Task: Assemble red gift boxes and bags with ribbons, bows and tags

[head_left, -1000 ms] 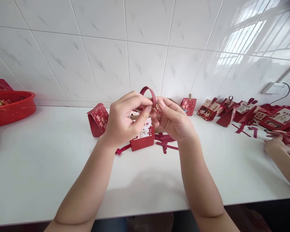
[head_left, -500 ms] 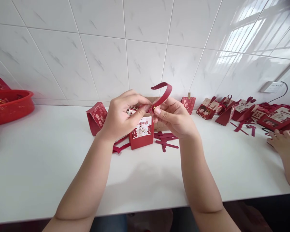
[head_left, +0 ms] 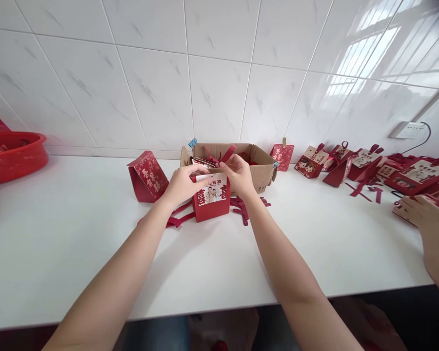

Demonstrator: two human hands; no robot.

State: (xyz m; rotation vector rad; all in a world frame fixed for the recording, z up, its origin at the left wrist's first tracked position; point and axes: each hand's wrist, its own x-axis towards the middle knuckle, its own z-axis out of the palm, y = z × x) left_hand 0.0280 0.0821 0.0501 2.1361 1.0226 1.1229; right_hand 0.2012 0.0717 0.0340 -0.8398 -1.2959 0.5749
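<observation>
A small red gift box [head_left: 212,201] with a white picture label stands on the white counter [head_left: 76,243]. My left hand [head_left: 183,184] rests on the box's top left edge, pinching it. My right hand [head_left: 237,175] is at the top right edge and pinches a dark red strap [head_left: 227,154] that sticks up over the box. Loose red straps [head_left: 249,204] lie on the counter just right of the box, and more [head_left: 175,219] lie to its left.
An open cardboard carton [head_left: 261,168] sits behind the box against the tiled wall. A folded red box [head_left: 147,176] stands to the left, a red basin [head_left: 14,156] at far left. Several red boxes [head_left: 336,165] crowd the right, where another person's hand [head_left: 429,209] works.
My hands have moved away from me and down to the gift box on the counter. The strap, earlier curled up high between my fingers, now sits low at the box's top.
</observation>
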